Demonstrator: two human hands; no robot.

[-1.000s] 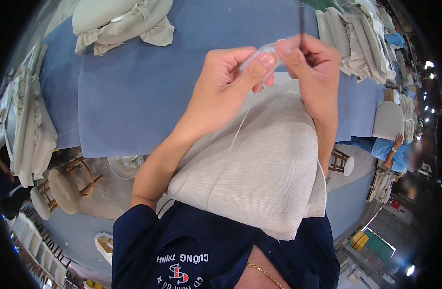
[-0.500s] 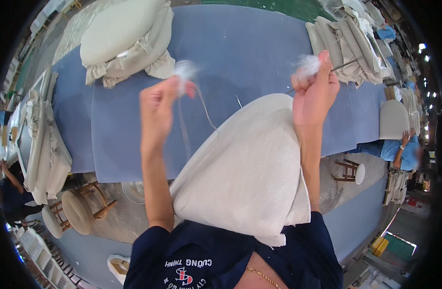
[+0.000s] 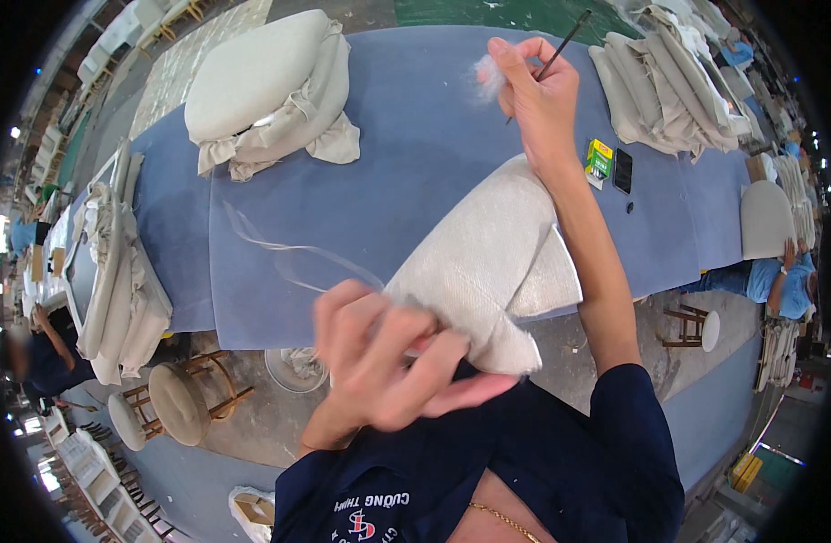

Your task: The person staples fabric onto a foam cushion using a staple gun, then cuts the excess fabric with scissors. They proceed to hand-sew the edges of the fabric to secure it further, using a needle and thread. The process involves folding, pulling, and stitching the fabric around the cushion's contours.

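A cream fabric-covered cushion (image 3: 488,244) leans against my body, tilted, with a loose fabric flap at its near right. My right hand (image 3: 549,109) is raised beyond it, pinching a tuft of white stuffing (image 3: 490,80). A thin dark rod (image 3: 569,38) also passes through that hand's fingers. My left hand (image 3: 388,357), blurred by motion, is over the cushion's near left edge with its fingers bent and apart; nothing shows in it. A pale thread (image 3: 289,247) trails leftward from near the left hand and cushion edge; its near end is hidden.
A blue-grey table (image 3: 415,118) bears stacked covered cushions (image 3: 262,81) at far left and more cushions (image 3: 651,90) at far right. A small green-yellow box (image 3: 599,158) and a black phone (image 3: 624,170) lie right of my forearm. Stools (image 3: 178,403) stand at lower left; a co-worker (image 3: 778,281) is at right.
My left hand has come down toward my body onto the cushion's near edge and no longer shows white stuffing. My right hand has moved left and away from me. The view has shifted.
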